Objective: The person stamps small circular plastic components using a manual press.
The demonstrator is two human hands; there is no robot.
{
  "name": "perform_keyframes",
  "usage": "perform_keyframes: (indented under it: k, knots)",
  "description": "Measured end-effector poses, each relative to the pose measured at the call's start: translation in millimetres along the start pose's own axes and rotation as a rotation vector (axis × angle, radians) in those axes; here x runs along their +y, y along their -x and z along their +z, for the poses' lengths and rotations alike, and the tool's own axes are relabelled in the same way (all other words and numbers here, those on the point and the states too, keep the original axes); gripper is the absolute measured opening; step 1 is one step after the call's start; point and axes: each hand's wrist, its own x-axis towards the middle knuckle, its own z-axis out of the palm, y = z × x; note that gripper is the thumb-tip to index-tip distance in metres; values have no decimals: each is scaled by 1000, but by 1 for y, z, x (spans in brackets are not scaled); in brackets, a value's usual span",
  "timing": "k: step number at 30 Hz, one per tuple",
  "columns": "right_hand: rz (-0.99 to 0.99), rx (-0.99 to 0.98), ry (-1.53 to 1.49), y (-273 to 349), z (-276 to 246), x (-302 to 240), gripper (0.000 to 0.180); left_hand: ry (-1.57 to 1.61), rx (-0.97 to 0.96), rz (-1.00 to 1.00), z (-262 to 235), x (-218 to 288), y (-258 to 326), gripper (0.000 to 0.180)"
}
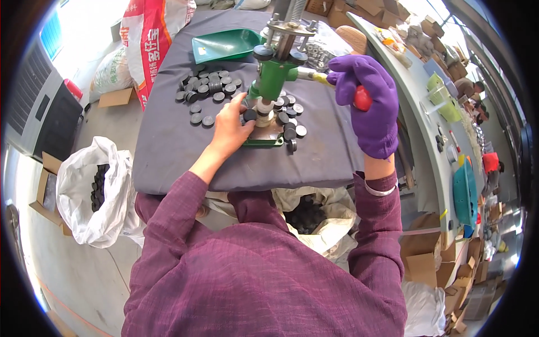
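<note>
Grey tablecloth | green scoop behind discs | discs crowding press

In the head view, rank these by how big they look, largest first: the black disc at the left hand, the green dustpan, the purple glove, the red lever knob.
1. Purple glove; being raised may enlarge it
2. Green dustpan
3. Red lever knob, partly covered
4. Black disc

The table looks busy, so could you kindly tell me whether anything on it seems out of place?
One black disc, by the near right corner of the press, seems to stand on edge, whereas most loose discs lie flat. Nothing looks clearly damaged.
</note>
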Motion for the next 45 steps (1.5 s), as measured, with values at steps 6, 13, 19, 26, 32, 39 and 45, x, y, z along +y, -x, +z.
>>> perform_keyframes:
  k: [6, 13, 19, 26, 32, 39, 45]
  knots:
    - [-70, 21, 30, 4, 0, 3, 32, 27, -9, -3, 21, 4, -12, 75]
    - [86, 38, -40, 23, 4, 7, 33, 135, -7, -136, 27, 11, -16, 78]
    - [-196, 0, 209, 93, 17, 64, 14, 170, 30, -124, 15, 7, -9, 69]
    - [-306, -146, 259, 84, 17, 58, 16, -782, 5, 193, -48, -47, 16, 32]
    - [16, -58, 85, 66, 12, 19, 15, -753, -230, 304, -57, -47, 40, 34]
    - [31, 31, -51, 15, 2, 4, 31, -230, 7, 135, -38, -34, 21, 53]
    - [-17, 12, -47, 12, 2, 4, 32, -57, -72, -29, 2, 7, -5, 77]
